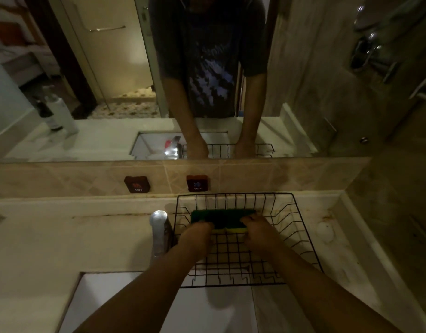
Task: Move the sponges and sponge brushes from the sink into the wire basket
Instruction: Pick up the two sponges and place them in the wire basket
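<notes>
A black wire basket [300,227] stands on the counter to the right of the tap, partly over the sink's corner. Inside it, toward the back, two green-topped yellow sponges [221,218] lie side by side. My left hand [198,234] grips the left sponge's near edge. My right hand [260,233] grips the right sponge's near edge. Both hands are inside the basket. The white sink [125,306] is below at the left; I see no sponge or brush in the part that shows.
A chrome tap [159,230] stands just left of the basket. Hot [137,184] and cold [197,183] labels are stuck on the tiled backsplash. A mirror above reflects a person and bottles [60,111]. A wall closes the counter's right end.
</notes>
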The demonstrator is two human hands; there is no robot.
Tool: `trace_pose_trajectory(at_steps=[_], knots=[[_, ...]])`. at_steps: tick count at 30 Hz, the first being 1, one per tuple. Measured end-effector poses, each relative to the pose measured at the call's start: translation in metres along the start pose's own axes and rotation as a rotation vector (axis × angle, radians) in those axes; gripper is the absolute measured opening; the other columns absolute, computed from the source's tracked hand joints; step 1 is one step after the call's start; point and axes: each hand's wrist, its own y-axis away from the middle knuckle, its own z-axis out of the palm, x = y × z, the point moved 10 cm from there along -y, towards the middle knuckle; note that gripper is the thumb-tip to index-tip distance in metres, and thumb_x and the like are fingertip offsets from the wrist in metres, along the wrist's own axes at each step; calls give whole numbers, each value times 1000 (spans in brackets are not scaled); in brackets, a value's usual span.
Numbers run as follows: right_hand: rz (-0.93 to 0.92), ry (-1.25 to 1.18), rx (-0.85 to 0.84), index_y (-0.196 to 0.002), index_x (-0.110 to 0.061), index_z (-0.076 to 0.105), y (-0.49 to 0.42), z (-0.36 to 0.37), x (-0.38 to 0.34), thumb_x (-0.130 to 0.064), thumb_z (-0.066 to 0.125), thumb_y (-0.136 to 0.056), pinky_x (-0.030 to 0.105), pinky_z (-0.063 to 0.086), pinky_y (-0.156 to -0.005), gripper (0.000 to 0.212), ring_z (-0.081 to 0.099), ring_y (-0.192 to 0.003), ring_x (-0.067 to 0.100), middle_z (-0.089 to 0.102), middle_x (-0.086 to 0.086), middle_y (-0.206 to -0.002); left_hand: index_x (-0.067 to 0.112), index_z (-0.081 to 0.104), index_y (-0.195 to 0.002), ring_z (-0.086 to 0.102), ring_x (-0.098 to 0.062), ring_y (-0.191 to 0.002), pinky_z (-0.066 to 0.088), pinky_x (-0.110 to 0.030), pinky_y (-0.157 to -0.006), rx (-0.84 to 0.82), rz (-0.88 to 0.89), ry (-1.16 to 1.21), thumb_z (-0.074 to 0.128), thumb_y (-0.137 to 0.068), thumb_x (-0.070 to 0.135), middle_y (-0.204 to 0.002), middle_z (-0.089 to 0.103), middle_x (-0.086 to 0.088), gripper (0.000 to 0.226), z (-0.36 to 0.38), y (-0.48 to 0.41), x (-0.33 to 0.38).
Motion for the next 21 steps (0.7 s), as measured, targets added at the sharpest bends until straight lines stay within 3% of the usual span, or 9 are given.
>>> trace_pose_trajectory(at_steps=[5, 9, 16, 21], knots=[[6, -16, 20, -120, -17, 52, 42, -6, -23, -28, 56, -90, 37, 51, -80, 32, 54, -104, 25, 56, 8, -120, 19, 55, -122, 58, -23, -109, 53, -37, -92, 59, 43, 32, 58, -91, 15, -122, 59, -7, 32, -10, 42, 9], [-6, -65, 58, -130, -15, 51, 73, -17, -51, -22, 54, -94, 29, 47, -84, 37, 55, -109, 24, 57, 9, -125, 18, 56, -115, 59, -22, -107, 53, -38, -92, 120, 79, 70, 60, -90, 16, -116, 61, -6, 25, -22, 78, 12], [30, -85, 165, -139, -19, 44, 129, -31, -87, -28, 58, -93, 34, 46, -97, 49, 50, -121, 23, 52, 6, -138, 23, 57, -119, 62, -21, -105, 54, -36, -88, 179, 170, 70, 61, -88, 23, -114, 66, -3, 31, -38, 130, 0], [47, -37, 251, -124, -19, 56, 168, -33, -117, -30, 58, -91, 29, 49, -85, 35, 56, -105, 18, 62, 2, -119, 21, 58, -118, 61, -22, -108, 53, -33, -88, 193, 220, 64, 61, -87, 25, -116, 64, -3, 32, -36, 164, -15]])
